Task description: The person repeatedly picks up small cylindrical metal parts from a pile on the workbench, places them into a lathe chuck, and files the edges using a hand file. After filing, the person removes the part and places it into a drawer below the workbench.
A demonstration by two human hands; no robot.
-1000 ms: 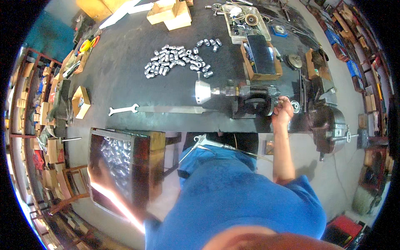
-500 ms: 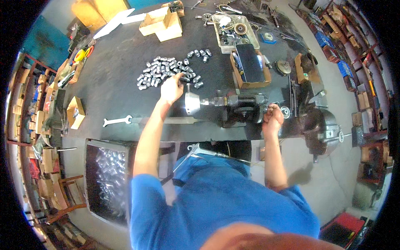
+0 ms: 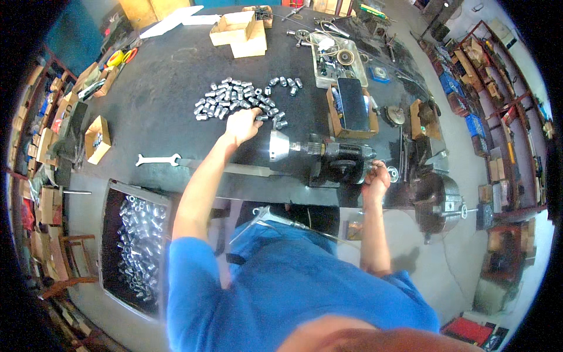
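Note:
My left hand [image 3: 241,127] is at the near edge of a pile of short shiny metal sleeves [image 3: 226,101]. Its thumb and forefinger close around one metal sleeve [image 3: 262,118] there. Just right of that hand is the silver chuck [image 3: 280,146] of a dark bench-mounted machine [image 3: 343,158], which has a toothed wheel at its right end. My right hand [image 3: 376,179] has its fingers curled at that right end, beside the wheel; what they grip is hidden. A small round metal ring [image 3: 392,174] shows right beside it.
A white open-end wrench [image 3: 158,159] and a flat metal bar [image 3: 234,168] lie near the table's front edge. Below left, a dark bin [image 3: 107,246] holds many metal pieces. A phone [image 3: 352,102] rests on a cardboard box; a vise [image 3: 437,202] stands at right.
The whole view has shifted and tilted slightly. My left hand remains by the pile, its fingertips a little nearer me. My right hand stays at the machine's right end.

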